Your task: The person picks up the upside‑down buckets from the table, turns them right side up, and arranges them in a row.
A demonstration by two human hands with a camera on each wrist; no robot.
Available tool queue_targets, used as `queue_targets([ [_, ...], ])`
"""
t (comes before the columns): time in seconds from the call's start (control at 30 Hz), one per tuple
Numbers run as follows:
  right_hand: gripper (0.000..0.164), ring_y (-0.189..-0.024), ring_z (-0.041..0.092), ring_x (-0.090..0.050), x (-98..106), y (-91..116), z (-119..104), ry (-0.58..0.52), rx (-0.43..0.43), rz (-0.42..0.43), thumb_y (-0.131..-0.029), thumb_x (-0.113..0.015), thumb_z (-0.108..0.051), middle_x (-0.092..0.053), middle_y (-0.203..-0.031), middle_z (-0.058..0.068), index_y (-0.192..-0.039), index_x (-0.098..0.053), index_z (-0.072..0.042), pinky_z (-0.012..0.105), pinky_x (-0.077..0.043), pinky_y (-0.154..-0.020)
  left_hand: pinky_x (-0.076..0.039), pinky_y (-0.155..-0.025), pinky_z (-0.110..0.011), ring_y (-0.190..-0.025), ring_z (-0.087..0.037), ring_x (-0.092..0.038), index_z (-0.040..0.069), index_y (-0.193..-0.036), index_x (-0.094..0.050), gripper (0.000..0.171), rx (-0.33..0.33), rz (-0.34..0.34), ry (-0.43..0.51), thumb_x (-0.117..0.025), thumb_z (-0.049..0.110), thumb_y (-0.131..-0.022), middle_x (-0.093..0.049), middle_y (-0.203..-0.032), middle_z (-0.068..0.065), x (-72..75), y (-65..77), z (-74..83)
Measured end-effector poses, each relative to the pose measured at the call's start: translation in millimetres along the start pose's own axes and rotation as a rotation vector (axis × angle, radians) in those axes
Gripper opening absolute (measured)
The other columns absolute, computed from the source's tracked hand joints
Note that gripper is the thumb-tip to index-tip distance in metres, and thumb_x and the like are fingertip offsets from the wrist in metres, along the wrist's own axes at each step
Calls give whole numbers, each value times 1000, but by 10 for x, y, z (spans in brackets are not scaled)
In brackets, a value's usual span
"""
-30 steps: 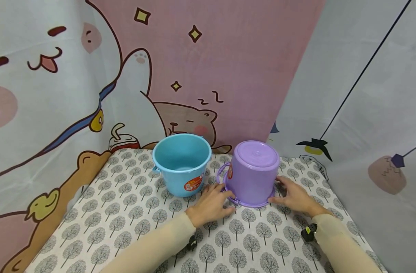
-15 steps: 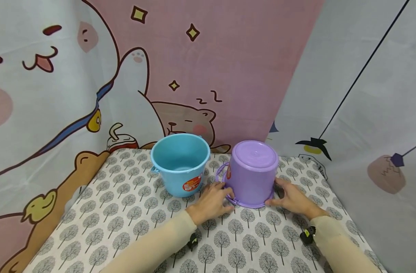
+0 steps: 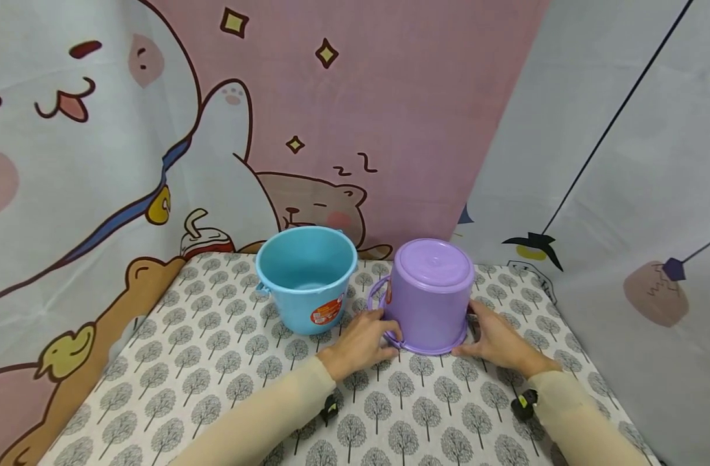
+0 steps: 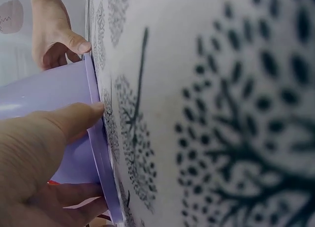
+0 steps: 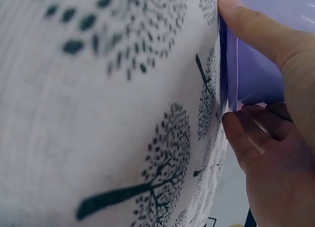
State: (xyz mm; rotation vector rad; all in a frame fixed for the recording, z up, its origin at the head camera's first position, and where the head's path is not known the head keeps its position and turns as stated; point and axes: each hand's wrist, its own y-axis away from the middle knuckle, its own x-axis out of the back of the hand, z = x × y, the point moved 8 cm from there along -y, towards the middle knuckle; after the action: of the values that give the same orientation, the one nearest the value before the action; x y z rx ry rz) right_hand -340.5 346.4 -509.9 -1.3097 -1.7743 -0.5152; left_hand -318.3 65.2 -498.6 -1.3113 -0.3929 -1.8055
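A purple bucket (image 3: 430, 307) stands upside down on the patterned cloth, its base facing up and its rim at the bottom. Its handle (image 3: 370, 298) sticks out at the left. My left hand (image 3: 363, 341) grips the left side of the rim; in the left wrist view the thumb (image 4: 81, 117) lies on the rim (image 4: 103, 160) and the fingers reach round the side. On the opposite side my right hand (image 3: 497, 336) holds the rim, with its thumb (image 5: 251, 27) along the near edge and fingertips right at the rim (image 5: 231, 84). Part of the handle is hidden behind the left hand.
A light blue bucket (image 3: 308, 301) with an orange-red label stands upright, mouth up, just left of the purple one. The tree-print cloth (image 3: 215, 362) covers the table. Behind it hangs a cartoon backdrop (image 3: 389, 97), which also lines the sides.
Both hands have settled closer onto the purple bucket's rim, the right thumb shifting slightly left. The buckets stay where they are on the cloth; the head view has shifted a little.
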Motion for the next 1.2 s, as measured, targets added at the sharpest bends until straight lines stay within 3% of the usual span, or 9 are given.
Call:
queue_targets([
  [0.23, 139, -154, 60, -60, -46, 39, -54, 12, 15, 11, -76, -110, -48, -54, -174, 32, -181, -32, -1, 78, -54, -123, -65, -109, -42, -116, -22, -75, 22, -113, -86, 20, 9, 12, -14, -97, 31, -99, -80, -124, -3, -4, 21, -24],
  [0.37, 141, -156, 60, -58, -65, 59, -66, 7, 31, 28, -76, -109, -49, -52, -176, 32, -183, -29, -5, 79, -51, -124, -66, -101, -35, -111, -20, -75, 19, -111, -85, 22, 1, 31, 27, -98, 28, -96, -81, -119, -3, 17, 33, -37],
  [0.53, 139, -156, 58, -58, -44, 77, -92, -4, 43, 42, -77, -109, -49, -56, -173, 29, -184, -30, -9, 77, -52, -124, -68, -108, -37, -122, -23, -78, 19, -111, -83, 24, 4, 46, 107, -98, 27, -94, -83, -125, -4, 58, 46, -71],
  [0.77, 139, -160, 57, -54, 45, 127, -165, -7, 57, 79, -78, -109, -38, -52, -177, 28, -186, -26, -13, 80, -43, -130, -66, -119, -45, -138, -31, -76, 17, -116, -79, 19, 17, 50, 250, -90, 20, -100, -80, -140, -6, 153, 76, -71],
  [0.93, 123, -143, 57, -69, 119, 171, -240, -25, 91, 158, -85, -104, -8, -64, -162, 31, -184, -30, -8, 69, -61, -117, -68, -113, -42, -132, -28, -78, 20, -119, -77, 18, 34, 63, 306, -86, 23, -104, -79, -141, -5, 234, 119, -75],
  [1.03, 118, -137, 52, -75, 176, 200, -277, -40, 123, 227, -85, -100, 5, -71, -155, 27, -183, -35, -11, 58, -66, -112, -68, -111, -40, -130, -25, -78, 22, -121, -76, 18, 43, 71, 331, -84, 24, -105, -79, -144, -4, 275, 137, -89],
  [1.2, 101, -133, 29, -79, 305, 247, -385, -76, 243, 367, -78, -101, 15, -75, -152, 22, -167, -57, -5, 25, -64, -114, -69, -114, -45, -128, -23, -79, 21, -122, -76, 15, 39, 92, 374, -82, 21, -108, -79, -141, -2, 342, 145, -85],
])
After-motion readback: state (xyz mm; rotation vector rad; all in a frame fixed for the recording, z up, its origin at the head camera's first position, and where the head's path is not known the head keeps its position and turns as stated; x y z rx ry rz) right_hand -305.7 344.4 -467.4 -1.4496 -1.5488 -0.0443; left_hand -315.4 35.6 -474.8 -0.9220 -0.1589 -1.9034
